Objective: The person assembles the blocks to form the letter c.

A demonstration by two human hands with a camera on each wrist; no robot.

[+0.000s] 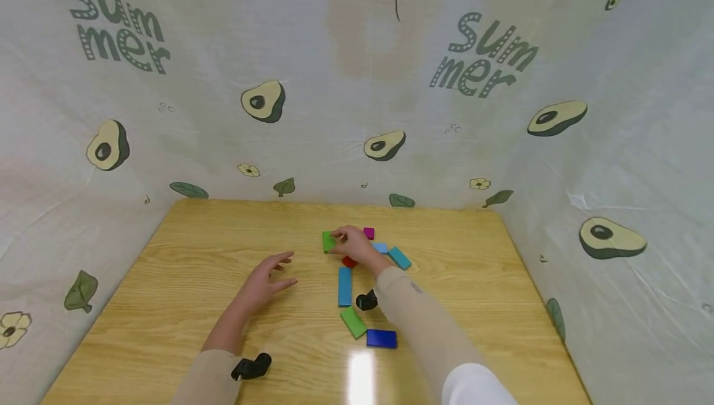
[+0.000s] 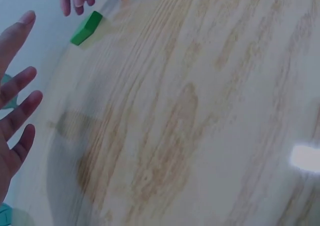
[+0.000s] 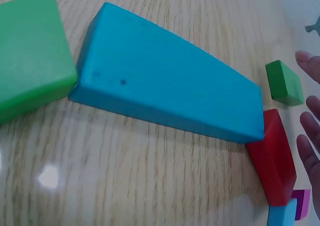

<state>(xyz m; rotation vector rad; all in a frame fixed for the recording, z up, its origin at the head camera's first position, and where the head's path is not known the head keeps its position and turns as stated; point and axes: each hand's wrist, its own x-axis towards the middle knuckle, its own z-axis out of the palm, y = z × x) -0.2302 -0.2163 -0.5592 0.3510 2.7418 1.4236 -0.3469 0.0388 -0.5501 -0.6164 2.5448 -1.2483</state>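
Observation:
My right hand [image 1: 354, 245] hovers by a green block [image 1: 328, 242] at the far side of the table. Its fingers are slightly bent and spread; in the left wrist view they look apart from that green block [image 2: 86, 28]. Beneath the right hand lies a red block [image 3: 272, 158], partly hidden in the head view. A long blue block [image 1: 344, 287] touches the red one at one end and a second green block [image 3: 35, 56] at the other. My left hand [image 1: 264, 281] is held over the table to the left, fingers spread, holding nothing.
Beyond the right hand lie a magenta block [image 1: 369, 233], a light blue block [image 1: 380, 248] and a teal block [image 1: 399, 258]. A dark blue block [image 1: 382, 338] lies nearest me. Printed cloth [image 1: 329, 113] hangs around the wooden table [image 1: 184, 281].

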